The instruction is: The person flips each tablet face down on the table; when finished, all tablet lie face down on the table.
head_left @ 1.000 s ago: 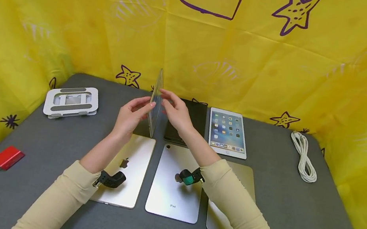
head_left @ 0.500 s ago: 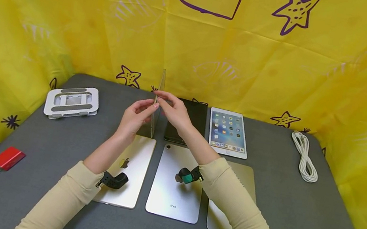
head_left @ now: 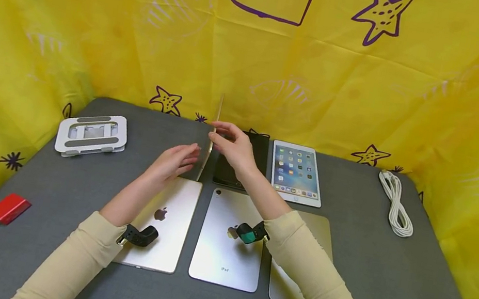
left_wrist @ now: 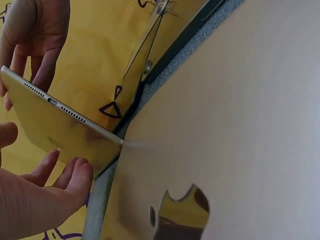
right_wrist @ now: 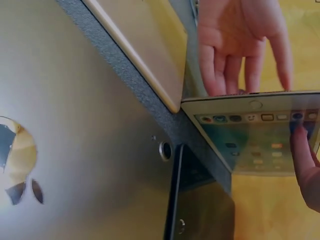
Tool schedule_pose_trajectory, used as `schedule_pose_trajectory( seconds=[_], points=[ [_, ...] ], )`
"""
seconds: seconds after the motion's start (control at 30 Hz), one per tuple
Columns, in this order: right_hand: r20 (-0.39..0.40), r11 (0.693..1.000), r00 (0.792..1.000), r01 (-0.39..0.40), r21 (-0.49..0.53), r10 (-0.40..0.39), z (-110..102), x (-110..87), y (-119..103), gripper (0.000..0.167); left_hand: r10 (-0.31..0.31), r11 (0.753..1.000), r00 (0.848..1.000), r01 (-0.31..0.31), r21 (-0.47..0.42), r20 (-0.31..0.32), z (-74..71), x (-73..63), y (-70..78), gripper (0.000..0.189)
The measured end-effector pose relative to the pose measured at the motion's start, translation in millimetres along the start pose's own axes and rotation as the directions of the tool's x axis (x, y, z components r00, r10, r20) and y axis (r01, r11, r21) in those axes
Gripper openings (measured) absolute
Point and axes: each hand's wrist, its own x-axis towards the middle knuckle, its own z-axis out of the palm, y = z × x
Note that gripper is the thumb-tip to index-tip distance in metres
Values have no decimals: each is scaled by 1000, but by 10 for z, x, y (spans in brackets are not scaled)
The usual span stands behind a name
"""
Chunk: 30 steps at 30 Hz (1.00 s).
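Note:
A gold-backed tablet (head_left: pixel 207 157) stands on its edge, nearly end-on in the head view. My right hand (head_left: pixel 233 151) pinches its upper edge between thumb and fingers. In the right wrist view, a fingertip (right_wrist: pixel 298 135) lies on the lit screen (right_wrist: pixel 250 140) near the icon row. My left hand (head_left: pixel 172 164) is beside the tablet's back (left_wrist: pixel 65 132), fingers relaxed and spread just off it. Below stands a gold tablet (head_left: pixel 174 233) lying face down, partly under my left wrist. A dark tablet (head_left: pixel 257 155) lies right of the upright one, partly hidden by my right hand.
A silver iPad (head_left: pixel 222 256) and another gold tablet (head_left: pixel 290 285) lie face down in front. Behind, a white tablet (head_left: pixel 297 171) shows its home screen. A folded stand (head_left: pixel 92 135), red charger (head_left: pixel 9 207) and white cable (head_left: pixel 396 204) lie around the sides.
My left hand has let go of the upright tablet and drawn back slightly left and down. The tablet's top has swung right, with my right hand now on its edge.

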Motion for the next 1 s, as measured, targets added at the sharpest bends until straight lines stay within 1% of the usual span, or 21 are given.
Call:
schedule_pose_trajectory(
  seconds=[0.1, 0.2, 0.37, 0.47, 0.7, 0.83, 1.0],
  points=[
    [-32, 997, 999, -35, 72, 38, -26, -11, 22, 43, -36, 999, 999, 35, 14, 41, -60, 3, -33, 59],
    [-62, 990, 996, -58, 130, 67, -56, -17, 49, 48, -61, 998, 996, 59, 25, 68, -104, 8, -58, 60],
    [-105, 985, 989, -86, 152, 103, -109, -32, 101, 48, -69, 998, 995, 69, 12, 78, -148, 30, -87, 58],
    [-122, 980, 983, -114, 163, 135, -141, -42, 132, 47, -66, 998, 995, 66, 11, 76, -183, 37, -95, 58],
    [-147, 965, 965, -189, 182, 217, -209, -40, 246, 45, -54, 997, 996, 51, 50, 70, -268, 28, -84, 59],
    [-160, 959, 959, -202, 201, 235, -201, -46, 309, 45, -55, 996, 997, 51, 67, 47, -299, 18, -70, 58],
    [-159, 957, 958, -205, 206, 239, -160, -50, 383, 46, -52, 992, 999, 51, 113, 5, -334, 9, -51, 57]
  ],
)
